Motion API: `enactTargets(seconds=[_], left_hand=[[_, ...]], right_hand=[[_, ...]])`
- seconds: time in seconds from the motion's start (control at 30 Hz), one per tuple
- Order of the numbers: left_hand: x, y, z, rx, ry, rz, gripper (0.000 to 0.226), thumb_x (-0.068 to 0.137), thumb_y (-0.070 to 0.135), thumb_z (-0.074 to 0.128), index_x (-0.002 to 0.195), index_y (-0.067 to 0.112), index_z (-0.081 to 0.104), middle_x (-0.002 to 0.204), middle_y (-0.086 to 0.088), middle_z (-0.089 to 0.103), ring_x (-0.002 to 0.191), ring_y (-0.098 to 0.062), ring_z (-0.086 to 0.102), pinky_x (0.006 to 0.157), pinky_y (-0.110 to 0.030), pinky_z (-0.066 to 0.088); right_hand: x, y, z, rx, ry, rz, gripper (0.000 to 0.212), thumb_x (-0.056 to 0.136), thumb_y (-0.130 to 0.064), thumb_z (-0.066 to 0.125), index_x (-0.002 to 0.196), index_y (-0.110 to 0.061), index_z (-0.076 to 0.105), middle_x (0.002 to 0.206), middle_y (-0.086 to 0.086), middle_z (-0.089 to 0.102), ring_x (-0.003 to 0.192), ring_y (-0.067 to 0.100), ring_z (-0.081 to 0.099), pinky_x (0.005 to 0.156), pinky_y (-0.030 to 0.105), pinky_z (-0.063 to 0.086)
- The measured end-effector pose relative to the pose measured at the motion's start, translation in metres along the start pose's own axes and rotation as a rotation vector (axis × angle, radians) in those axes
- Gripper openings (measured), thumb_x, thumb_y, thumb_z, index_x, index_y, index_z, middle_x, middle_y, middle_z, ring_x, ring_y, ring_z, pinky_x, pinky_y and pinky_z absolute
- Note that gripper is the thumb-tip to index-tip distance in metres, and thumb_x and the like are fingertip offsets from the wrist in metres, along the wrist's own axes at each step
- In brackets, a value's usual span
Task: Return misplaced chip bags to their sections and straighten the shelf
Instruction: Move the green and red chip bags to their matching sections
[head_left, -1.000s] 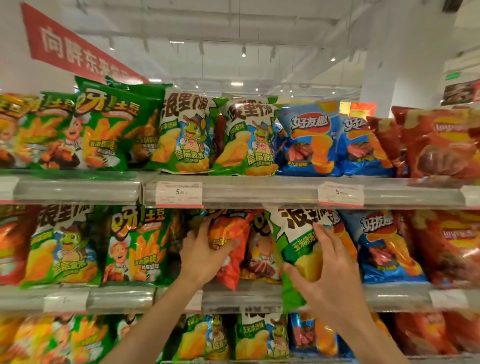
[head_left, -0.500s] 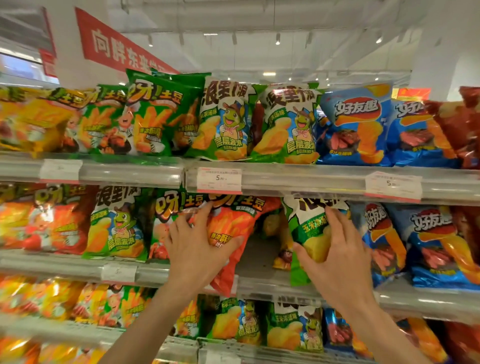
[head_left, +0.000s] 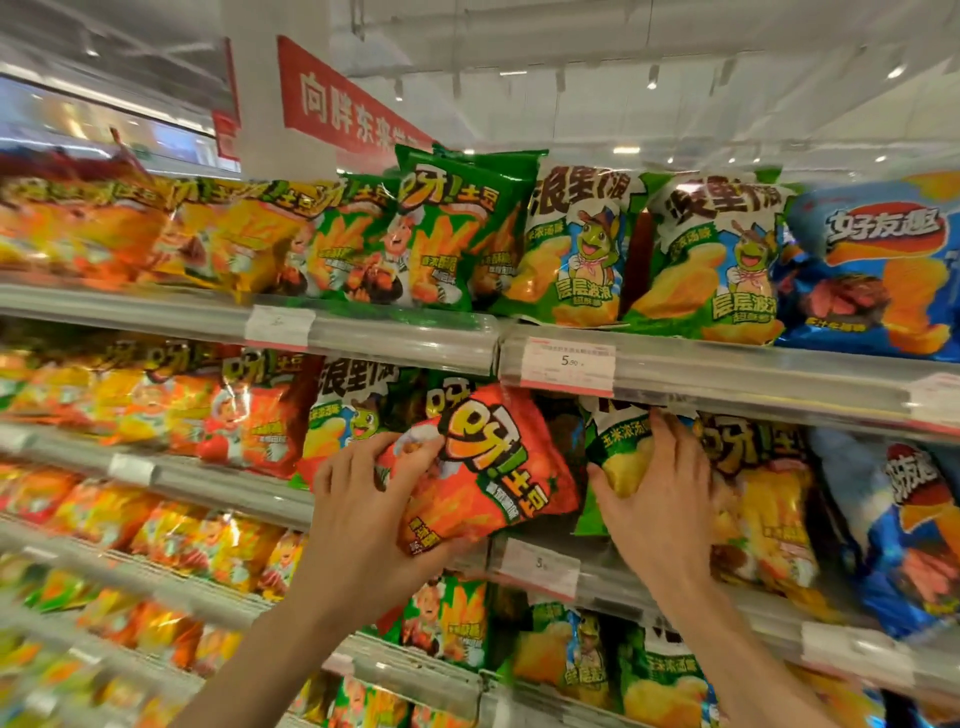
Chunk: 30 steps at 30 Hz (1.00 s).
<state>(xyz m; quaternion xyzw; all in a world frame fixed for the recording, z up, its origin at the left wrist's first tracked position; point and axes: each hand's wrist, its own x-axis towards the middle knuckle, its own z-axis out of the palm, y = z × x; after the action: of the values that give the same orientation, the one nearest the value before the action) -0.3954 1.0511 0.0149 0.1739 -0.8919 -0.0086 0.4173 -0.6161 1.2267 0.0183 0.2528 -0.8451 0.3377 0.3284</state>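
Observation:
An orange-red chip bag (head_left: 493, 467) hangs tilted in front of the middle shelf, held by my left hand (head_left: 363, 514) with the thumb on top and fingers curled under its lower corner. My right hand (head_left: 660, 499) grips a green-and-white chip bag (head_left: 618, 452) that stands in the middle shelf just under the rail. A green-and-white bag of the same kind (head_left: 343, 410) stands further left on that shelf, next to orange-red bags (head_left: 260, 410).
The top shelf rail (head_left: 395, 338) carries green bags, green-and-white turtle bags (head_left: 576, 249) and blue bags (head_left: 883, 270). Price tags (head_left: 566, 364) sit on the rails. Yellow bags (head_left: 763, 509) and blue bags stand right of my right hand. Lower shelves hold more bags.
The view has swung left. My left hand has pulled the orange-red bag out and leftward, tilting it. My right hand stays on the green-and-white bag.

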Motion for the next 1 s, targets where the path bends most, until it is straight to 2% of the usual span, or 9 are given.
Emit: enactTargets(seconds=[0.1,0.3,0.43,0.53,0.63,0.77,0.83,0.9,1.0], left_hand=[[-0.006,-0.028,-0.007,0.019,-0.006,0.036,0.093,0.072,0.081,0.057,0.149,0.031,0.042,0.142,-0.009,0.040,0.129,-0.033,0.040,0.105,-0.050,0.031],[-0.010,-0.071,-0.015,0.026,0.003,-0.070,0.091,0.073,0.081,0.054,0.148,0.031,0.043,0.141,-0.009,0.041,0.128,-0.033,0.039,0.103,-0.052,0.032],[-0.009,-0.079,-0.006,-0.025,0.037,-0.139,0.090,0.072,0.081,0.055,0.146,0.030,0.045,0.135,-0.010,0.043,0.128,-0.033,0.040,0.102,-0.052,0.032],[-0.010,-0.083,-0.002,-0.067,0.037,-0.180,0.091,0.071,0.083,0.055,0.146,0.033,0.043,0.136,-0.009,0.041,0.129,-0.031,0.037,0.104,-0.052,0.032],[-0.012,-0.086,0.005,-0.108,0.032,-0.211,0.092,0.070,0.084,0.054,0.147,0.036,0.040,0.137,-0.008,0.040,0.131,-0.030,0.036,0.105,-0.052,0.031],[-0.013,-0.081,0.014,-0.180,0.055,-0.247,0.094,0.070,0.084,0.054,0.149,0.037,0.038,0.134,-0.006,0.040,0.129,-0.028,0.037,0.104,-0.052,0.034],[-0.014,-0.074,0.017,-0.232,0.045,-0.269,0.094,0.069,0.085,0.053,0.150,0.041,0.033,0.136,-0.004,0.038,0.130,-0.027,0.036,0.106,-0.053,0.035],[-0.017,-0.064,0.018,-0.292,0.032,-0.290,0.094,0.069,0.086,0.053,0.150,0.048,0.027,0.138,-0.003,0.035,0.133,-0.028,0.035,0.108,-0.055,0.035],[-0.022,-0.045,0.019,-0.353,0.035,-0.286,0.093,0.067,0.088,0.053,0.148,0.053,0.024,0.138,0.002,0.033,0.132,-0.024,0.033,0.109,-0.052,0.035]], right_hand=[[0.004,-0.011,0.013,-0.023,0.006,-0.004,0.085,0.076,-0.048,0.076,0.142,-0.009,0.040,0.142,0.019,0.047,0.129,0.040,0.045,0.103,0.059,0.036],[0.007,-0.037,0.043,-0.028,-0.014,0.049,0.082,0.079,-0.052,0.072,0.141,-0.008,0.041,0.137,0.020,0.048,0.127,0.039,0.044,0.101,0.059,0.036],[-0.007,-0.047,0.064,-0.070,-0.130,0.104,0.083,0.084,-0.064,0.058,0.143,-0.008,0.039,0.141,0.022,0.041,0.131,0.039,0.038,0.103,0.060,0.033],[-0.015,-0.044,0.071,-0.142,-0.248,0.077,0.087,0.087,-0.069,0.046,0.150,-0.012,0.029,0.151,0.020,0.030,0.142,0.038,0.025,0.111,0.062,0.023],[-0.013,-0.045,0.059,-0.049,-0.231,0.092,0.083,0.090,-0.068,0.042,0.152,-0.014,0.028,0.156,0.016,0.027,0.147,0.034,0.018,0.114,0.063,0.016],[-0.013,-0.061,0.026,0.217,-0.171,0.066,0.069,0.090,-0.060,0.051,0.143,-0.016,0.044,0.146,0.011,0.041,0.134,0.027,0.040,0.109,0.050,0.036],[-0.019,-0.074,0.009,0.429,-0.268,0.113,0.063,0.088,-0.063,0.054,0.137,-0.024,0.049,0.135,-0.001,0.052,0.115,0.013,0.056,0.096,0.041,0.049],[-0.027,-0.086,-0.002,0.566,-0.427,0.183,0.062,0.085,-0.067,0.054,0.133,-0.028,0.051,0.118,-0.011,0.061,0.099,0.002,0.061,0.085,0.030,0.052],[-0.034,-0.094,-0.003,0.779,-0.630,0.326,0.056,0.080,-0.070,0.058,0.122,-0.032,0.056,0.106,-0.014,0.068,0.093,0.006,0.068,0.086,0.038,0.058]])
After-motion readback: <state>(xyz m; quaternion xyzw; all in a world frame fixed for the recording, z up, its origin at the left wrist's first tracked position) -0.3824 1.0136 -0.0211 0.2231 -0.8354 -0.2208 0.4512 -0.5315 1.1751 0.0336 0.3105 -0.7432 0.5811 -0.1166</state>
